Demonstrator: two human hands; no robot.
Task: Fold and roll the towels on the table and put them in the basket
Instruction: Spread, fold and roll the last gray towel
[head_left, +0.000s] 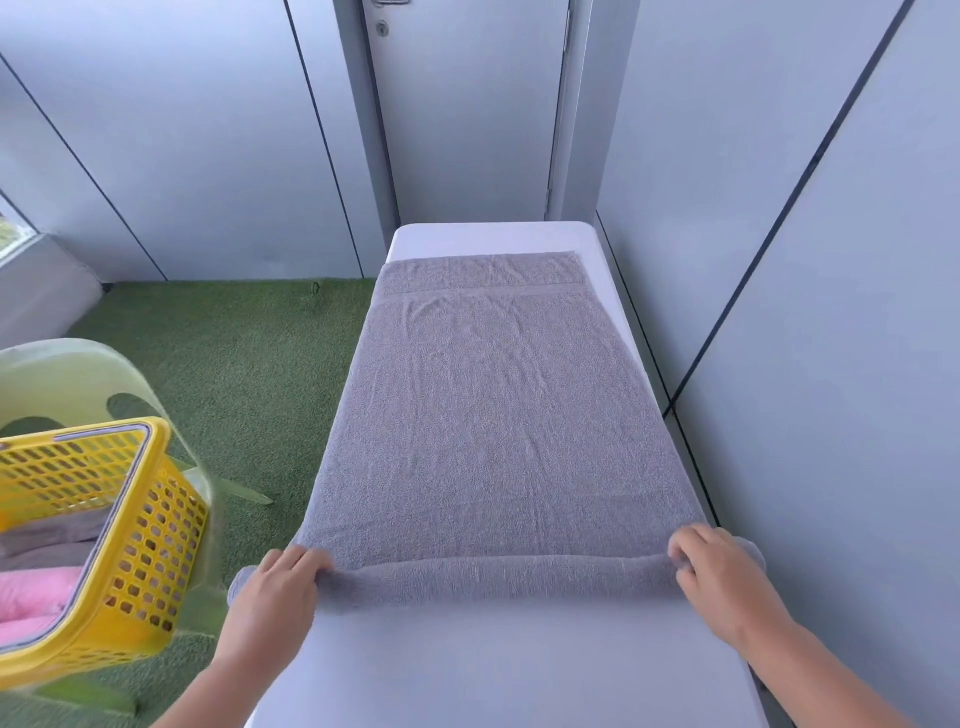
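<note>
Your left hand (280, 579) and right hand (719, 571) each grip, fingers curled, the rolled 6 o'clock edge of the towel (493, 415) on the worktop (493, 670); basket (156, 545) at 8 o'clock.

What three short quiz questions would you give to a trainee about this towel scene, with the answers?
1. True or false: the left hand and the right hand grip the rolled near edge of the grey towel.
2. Where is the yellow basket? A: left of the table. B: right of it. C: on top of it.
3. Short answer: what colour is the bright cloth in the basket?
Key: 1 true; 2 A; 3 pink.
</note>
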